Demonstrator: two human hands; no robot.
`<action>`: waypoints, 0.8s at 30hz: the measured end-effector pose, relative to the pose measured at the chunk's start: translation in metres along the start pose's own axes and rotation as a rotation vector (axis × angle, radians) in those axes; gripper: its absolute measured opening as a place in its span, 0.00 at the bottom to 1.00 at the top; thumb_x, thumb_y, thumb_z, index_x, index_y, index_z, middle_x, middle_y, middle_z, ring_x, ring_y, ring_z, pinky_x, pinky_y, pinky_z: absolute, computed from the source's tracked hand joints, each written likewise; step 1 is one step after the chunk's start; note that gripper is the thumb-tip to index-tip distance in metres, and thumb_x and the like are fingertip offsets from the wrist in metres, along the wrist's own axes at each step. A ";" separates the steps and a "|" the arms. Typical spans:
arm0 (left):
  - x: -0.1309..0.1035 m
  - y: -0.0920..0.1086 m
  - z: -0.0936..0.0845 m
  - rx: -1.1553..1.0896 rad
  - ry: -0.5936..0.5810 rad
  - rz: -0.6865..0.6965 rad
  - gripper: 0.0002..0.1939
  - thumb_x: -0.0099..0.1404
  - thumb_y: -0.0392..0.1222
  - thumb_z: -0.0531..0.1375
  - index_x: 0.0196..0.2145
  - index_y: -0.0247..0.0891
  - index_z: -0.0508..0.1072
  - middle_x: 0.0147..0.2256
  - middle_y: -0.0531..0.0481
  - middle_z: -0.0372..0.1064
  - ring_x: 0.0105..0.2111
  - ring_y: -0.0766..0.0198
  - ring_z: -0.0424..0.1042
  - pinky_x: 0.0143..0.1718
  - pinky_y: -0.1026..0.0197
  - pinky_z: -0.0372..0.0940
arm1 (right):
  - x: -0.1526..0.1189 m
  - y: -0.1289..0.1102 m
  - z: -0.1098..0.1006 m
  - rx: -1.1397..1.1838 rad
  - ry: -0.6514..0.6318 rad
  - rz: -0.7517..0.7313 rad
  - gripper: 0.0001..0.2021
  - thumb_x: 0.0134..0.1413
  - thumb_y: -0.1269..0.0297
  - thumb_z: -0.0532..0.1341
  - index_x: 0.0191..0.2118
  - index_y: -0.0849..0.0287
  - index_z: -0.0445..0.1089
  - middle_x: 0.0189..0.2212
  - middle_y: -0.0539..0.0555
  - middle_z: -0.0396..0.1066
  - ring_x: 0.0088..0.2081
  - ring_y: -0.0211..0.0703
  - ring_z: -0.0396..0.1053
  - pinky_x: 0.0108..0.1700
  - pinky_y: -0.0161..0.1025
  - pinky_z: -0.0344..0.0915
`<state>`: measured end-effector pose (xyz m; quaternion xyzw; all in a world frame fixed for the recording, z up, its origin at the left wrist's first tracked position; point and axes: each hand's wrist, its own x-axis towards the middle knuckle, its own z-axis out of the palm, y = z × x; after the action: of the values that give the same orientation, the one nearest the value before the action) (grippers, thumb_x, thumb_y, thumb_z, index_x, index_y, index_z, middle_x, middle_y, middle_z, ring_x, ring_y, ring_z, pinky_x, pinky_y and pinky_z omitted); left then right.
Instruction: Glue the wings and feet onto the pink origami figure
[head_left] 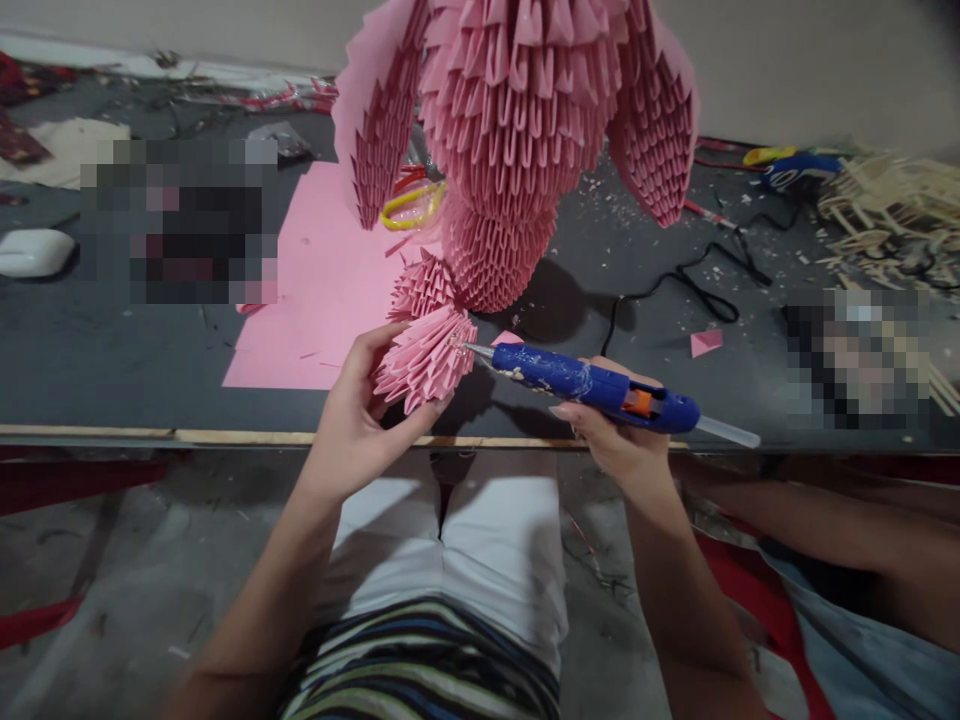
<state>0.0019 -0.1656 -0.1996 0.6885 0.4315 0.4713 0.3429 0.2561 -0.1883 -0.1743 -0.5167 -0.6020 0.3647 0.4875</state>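
My left hand [364, 415] grips a small cone-like piece of folded pink paper [426, 362], thumb below and fingers behind it. In my right hand [619, 425] is a blue hot glue gun [577, 380], with a clear glue stick [727, 432] poking out of its back end. Its metal nozzle touches, or almost touches, the right end of the pink piece. Just behind stands a tall pink paper figure [517, 110] built of many folded units, with two wing-like side parts; its top is cut off by the frame. A similar small pink piece [421, 287] sits at its base.
Pink paper sheets [300, 280] and yellow-handled scissors [412, 205] lie left of the figure. A black cord [690, 275] runs across the dark table [150, 380]. Pale sticks [892, 210] are heaped at right. A white mouse-shaped object [34, 252] is far left. Another person's arm [840, 510] shows at right.
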 end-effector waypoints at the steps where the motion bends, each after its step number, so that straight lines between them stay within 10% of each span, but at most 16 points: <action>1: 0.000 0.000 0.000 0.001 0.000 0.002 0.34 0.63 0.45 0.68 0.62 0.43 0.60 0.56 0.42 0.68 0.52 0.55 0.75 0.50 0.55 0.76 | 0.001 0.000 0.001 0.003 0.002 0.001 0.18 0.49 0.52 0.73 0.25 0.56 0.67 0.20 0.45 0.63 0.22 0.35 0.57 0.24 0.35 0.56; 24: 0.003 0.001 -0.003 -0.032 -0.012 0.010 0.33 0.61 0.44 0.70 0.61 0.43 0.63 0.54 0.43 0.69 0.50 0.56 0.75 0.49 0.55 0.77 | 0.009 -0.004 0.000 -0.159 0.099 -0.199 0.08 0.54 0.58 0.71 0.32 0.54 0.74 0.29 0.48 0.73 0.31 0.39 0.68 0.34 0.37 0.67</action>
<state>0.0002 -0.1635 -0.1965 0.6878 0.4185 0.4758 0.3542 0.2553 -0.1803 -0.1687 -0.5089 -0.6524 0.2396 0.5079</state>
